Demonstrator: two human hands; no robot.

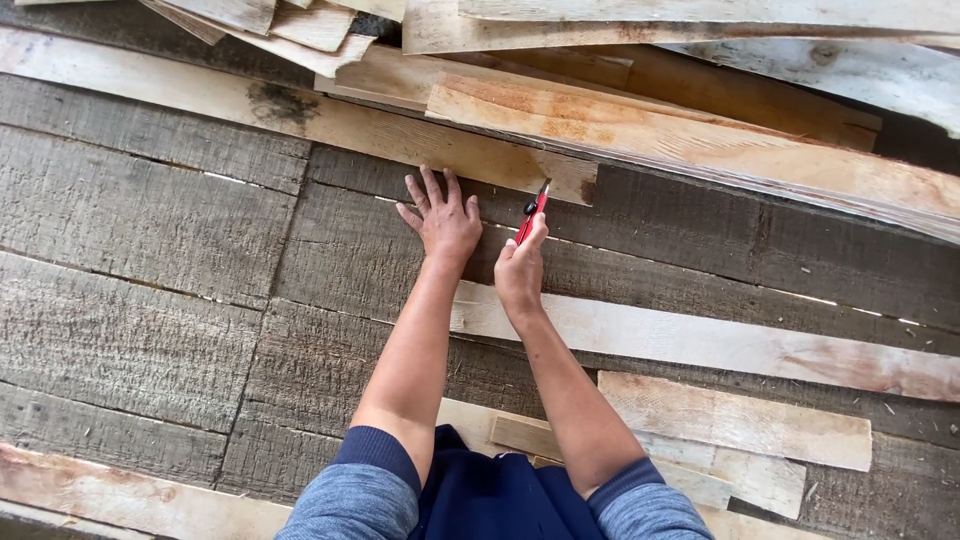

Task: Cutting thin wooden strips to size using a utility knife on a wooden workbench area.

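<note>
Head camera looks straight down on a floor of weathered grey planks [140, 215], rough-sawn and laid in wide rows with thin gaps between them. Across the top lies a heap of pale wood slabs [700, 140], overlapping at angles, some with orange-brown streaks. One long pale board [330, 120] from that heap runs from the left edge toward the middle, and its near edge ends just beyond the hands. Nearer the person, a long light plank [720, 345] crosses from the middle to the right edge, passing under the right forearm, and shorter offcuts [735, 420] lie stacked below it on the right. Another pale board [110, 495] lies at the lower left. Both arms reach forward in blue-grey sleeves [350, 505] with dark cuffs. The left hand [443, 222] is spread flat, fingers fanned, pressed on the grey planks with its fingertips touching the edge of the long pale board. Just beside it, to its right, the right hand [521, 270] pinches a red marking tool [534, 212], which points up and away toward that board's end, its tip at the board's edge.
</note>
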